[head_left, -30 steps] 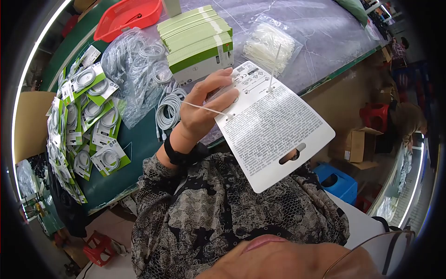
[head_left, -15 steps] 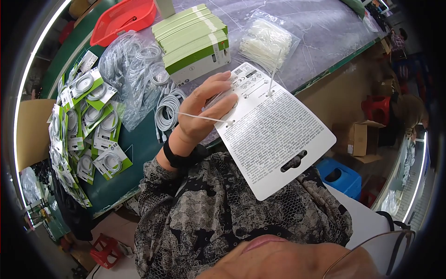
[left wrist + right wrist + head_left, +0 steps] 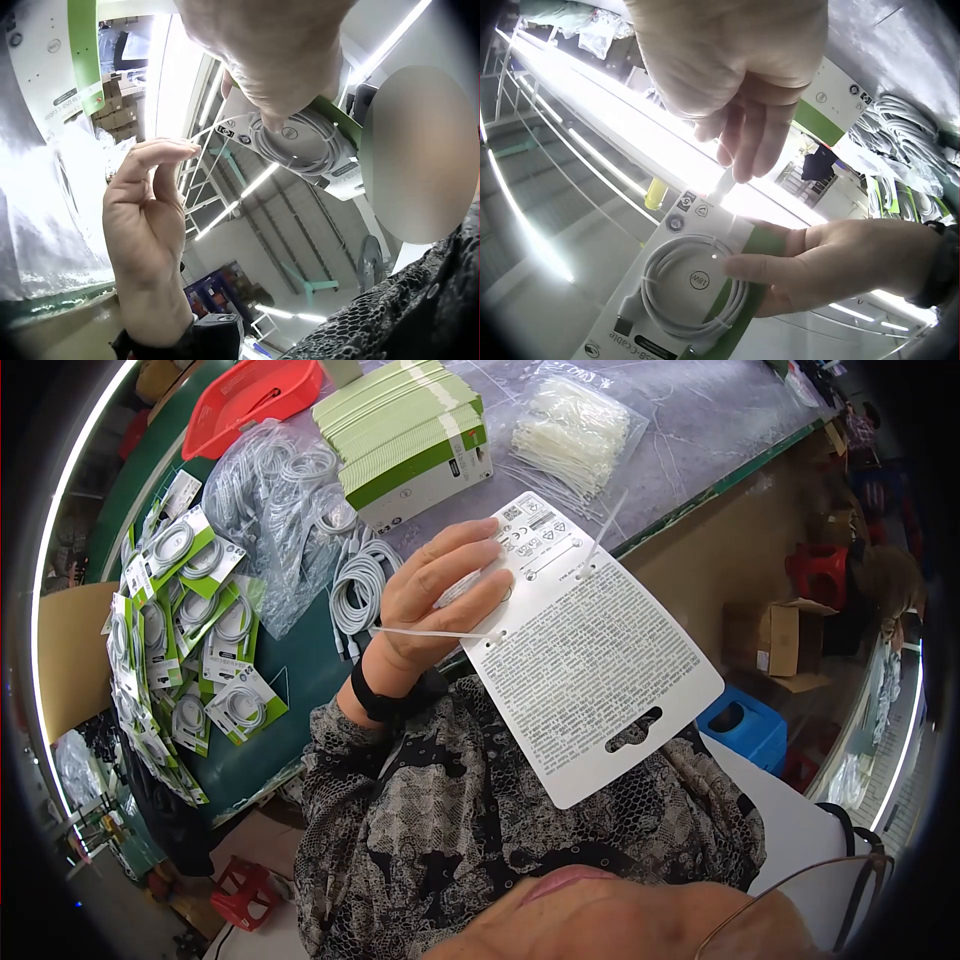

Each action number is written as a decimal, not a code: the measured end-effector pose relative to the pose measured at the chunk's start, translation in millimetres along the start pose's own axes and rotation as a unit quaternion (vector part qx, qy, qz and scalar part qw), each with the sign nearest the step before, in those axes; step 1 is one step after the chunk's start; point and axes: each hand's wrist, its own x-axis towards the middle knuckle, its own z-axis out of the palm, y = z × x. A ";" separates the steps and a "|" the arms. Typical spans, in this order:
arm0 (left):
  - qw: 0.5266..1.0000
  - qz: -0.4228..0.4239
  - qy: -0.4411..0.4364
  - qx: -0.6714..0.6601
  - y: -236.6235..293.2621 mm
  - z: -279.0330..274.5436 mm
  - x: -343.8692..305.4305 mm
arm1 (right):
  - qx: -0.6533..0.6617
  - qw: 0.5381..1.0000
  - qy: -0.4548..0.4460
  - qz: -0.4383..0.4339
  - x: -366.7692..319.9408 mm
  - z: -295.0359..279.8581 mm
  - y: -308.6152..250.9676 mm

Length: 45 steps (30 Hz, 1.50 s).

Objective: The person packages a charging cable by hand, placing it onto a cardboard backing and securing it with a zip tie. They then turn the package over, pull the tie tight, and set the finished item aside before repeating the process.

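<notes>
A white-and-green retail card (image 3: 610, 660) shows its printed back in the head view. In the right wrist view, its front carries a coiled white charging cable (image 3: 692, 324). My left hand (image 3: 440, 600) grips the card's side edge, thumb on the front and fingers on the back. Two white cable ties stick out behind the card, the nearer tie (image 3: 430, 632) pointing left, the farther one (image 3: 608, 520) upward. Hidden in the head view, my right hand (image 3: 735, 82) is beside the card's front, fingertips pinching a blurred white strip (image 3: 725, 184) that resembles a cable tie.
On the table are a stack of green-edged cards (image 3: 400, 435), a bag of cable ties (image 3: 570, 435), bagged cables (image 3: 270, 490), a loose coiled cable (image 3: 355, 595) and a red tray (image 3: 215, 415). Packed cable cards (image 3: 200, 600) lie in a heap at left.
The card's hang-hole end has shifted slightly downward. A fingertip seen through the hole a second ago no longer shows. The left hand keeps its grip, and the surroundings have shifted slightly in view.
</notes>
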 end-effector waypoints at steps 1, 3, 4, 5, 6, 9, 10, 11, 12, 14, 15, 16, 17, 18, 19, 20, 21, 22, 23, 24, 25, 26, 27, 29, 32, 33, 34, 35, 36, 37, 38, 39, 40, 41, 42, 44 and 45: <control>1.000 0.000 -0.002 -0.001 -0.2 0.2 -0.2 | 0.001 1.000 0.000 -0.002 -0.7 -1.0 1.3; 1.000 -0.016 0.000 -0.020 -1.9 2.3 -3.3 | -0.115 0.986 0.023 -0.118 -4.2 -2.6 6.8; 0.999 -0.032 0.004 -0.037 -3.4 4.0 -6.1 | -0.173 0.969 0.035 -0.175 -4.3 0.1 10.4; 0.997 -0.048 0.008 -0.055 -4.4 5.4 -9.2 | -0.171 0.969 0.035 -0.176 -7.2 7.5 14.5; 0.997 -0.049 0.007 -0.054 -5.2 6.6 -12.8 | -0.201 0.951 0.101 -0.213 -7.8 28.7 19.9; 0.970 -0.216 0.089 -0.061 -7.5 10.7 -25.7 | -0.254 0.897 0.231 -0.278 -12.0 50.2 20.1; 0.970 -0.219 0.089 -0.060 -8.9 13.6 -29.2 | -0.244 0.914 0.174 -0.273 -15.4 30.3 10.6; 0.946 -0.273 0.127 -0.121 -11.5 17.8 -32.5 | -0.233 0.928 0.116 -0.267 -18.6 10.2 1.7; 0.913 -0.325 0.165 -0.181 -13.8 22.4 -34.8 | -0.222 0.938 0.058 -0.261 -18.0 4.5 -1.1; 0.872 -0.376 0.203 -0.239 -15.6 27.3 -35.3 | -0.347 0.889 0.110 -0.280 -16.6 18.7 1.6; 0.849 -0.398 0.214 -0.275 -15.3 28.4 -33.5 | -0.465 0.821 0.156 -0.293 -12.6 33.9 4.3; 0.823 -0.418 0.225 -0.311 -15.1 29.3 -31.5 | -0.575 0.735 0.198 -0.300 -8.9 46.1 6.6; 0.796 -0.438 0.235 -0.346 -15.2 30.3 -30.7 | -0.574 0.735 0.201 -0.299 -4.1 54.9 10.0; 0.794 -0.440 0.236 -0.346 -15.5 31.5 -31.3 | -0.629 0.682 0.232 -0.292 2.8 62.4 15.2; 0.780 -0.448 0.240 -0.365 -15.8 32.6 -32.4 | -0.680 0.624 0.261 -0.282 9.4 67.8 20.2; 0.765 -0.456 0.244 -0.383 -16.0 33.5 -33.4 | -0.726 0.562 0.288 -0.270 13.0 70.3 23.2; 0.750 -0.464 0.248 -0.401 -16.3 34.1 -34.4 | -0.726 0.563 0.290 -0.268 15.1 69.9 22.8; 0.748 -0.466 0.249 -0.402 -16.5 34.5 -35.0 | -0.770 0.508 0.269 -0.276 18.0 67.9 20.2; 0.752 -0.460 0.249 -0.401 -16.8 34.6 -35.4 | -0.810 0.452 0.245 -0.281 20.9 65.7 17.2; 0.756 -0.455 0.249 -0.400 -17.1 34.6 -35.9 | -0.846 0.393 0.219 -0.285 22.9 64.5 15.5; 0.759 -0.449 0.250 -0.399 -17.1 34.5 -36.7 | -0.847 0.394 0.220 -0.283 24.0 64.3 15.4; 0.758 -0.450 0.251 -0.399 -17.0 34.5 -37.5 | -0.856 0.377 0.212 -0.283 25.2 64.4 15.4; 0.768 -0.441 0.252 -0.389 -16.9 34.7 -38.2 | -0.865 0.360 0.204 -0.283 26.5 64.6 15.6; 0.788 -0.421 0.253 -0.371 -17.4 34.9 -38.7 | -0.875 0.343 0.194 -0.282 29.0 66.4 15.6; 0.829 -0.404 0.231 -0.311 -17.3 34.0 -43.0 | -0.903 0.285 0.183 -0.265 30.3 70.4 15.7; 0.847 -0.395 0.218 -0.280 -17.4 33.7 -44.3 | -0.904 0.285 0.181 -0.263 30.9 70.0 15.6; 0.847 -0.395 0.220 -0.280 -17.6 33.4 -45.3 | -0.905 0.281 0.179 -0.265 31.3 69.0 15.5; 0.851 -0.392 0.217 -0.274 -17.9 33.2 -46.1 | -0.906 0.277 0.176 -0.267 31.6 67.9 15.5; 0.855 -0.388 0.214 -0.269 -18.3 33.1 -46.9 | -0.907 0.273 0.174 -0.270 31.6 67.3 15.5; 0.859 -0.385 0.211 -0.264 -18.7 33.2 -47.7 | -0.908 0.272 0.173 -0.268 31.4 67.3 15.3; 0.859 -0.385 0.212 -0.264 -19.1 33.4 -48.5 | -0.908 0.273 0.174 -0.266 31.0 67.6 14.9; 0.861 -0.386 0.209 -0.256 -19.8 33.6 -49.5 | -0.908 0.274 0.175 -0.264 30.9 67.9 14.4; 0.864 -0.388 0.205 -0.248 -20.2 33.9 -50.5 | -0.908 0.275 0.176 -0.262 31.2 68.0 14.3; 0.866 -0.390 0.202 -0.239 -20.5 34.1 -51.6 | -0.909 0.275 0.175 -0.261 31.6 68.2 14.8; 0.865 -0.390 0.203 -0.239 -20.7 34.3 -52.4 | -0.909 0.273 0.178 -0.258 31.8 68.7 15.6; 0.871 -0.394 0.197 -0.216 -21.2 35.0 -53.7 | -0.911 0.269 0.184 -0.251 32.1 69.8 17.3; 0.874 -0.395 0.194 -0.205 -21.3 35.3 -54.2 | -0.912 0.269 0.183 -0.251 32.2 70.2 18.3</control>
